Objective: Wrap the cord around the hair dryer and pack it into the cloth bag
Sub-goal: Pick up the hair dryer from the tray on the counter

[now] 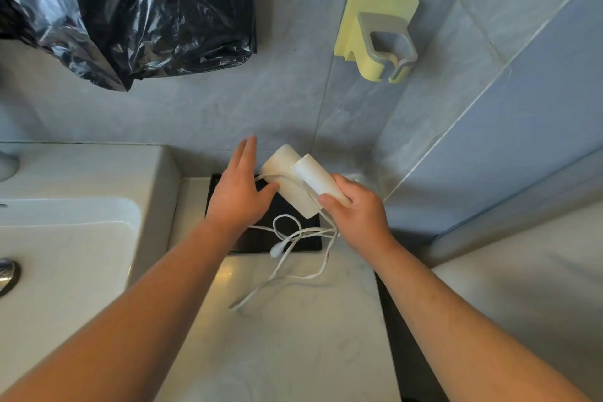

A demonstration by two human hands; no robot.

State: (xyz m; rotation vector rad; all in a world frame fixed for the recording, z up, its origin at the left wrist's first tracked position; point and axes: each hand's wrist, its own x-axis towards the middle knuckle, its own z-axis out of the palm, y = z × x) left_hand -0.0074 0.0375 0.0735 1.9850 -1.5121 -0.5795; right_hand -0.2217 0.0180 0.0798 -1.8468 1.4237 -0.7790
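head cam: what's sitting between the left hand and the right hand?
In the head view, the hair dryer fills that gap. The right hand grips its handle, and the left hand is open beside its barrel. Loose cord lies just below.

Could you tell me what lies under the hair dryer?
A flat black object on the counter, with loose cord across it. The hair dryer and left hand cover its far part.
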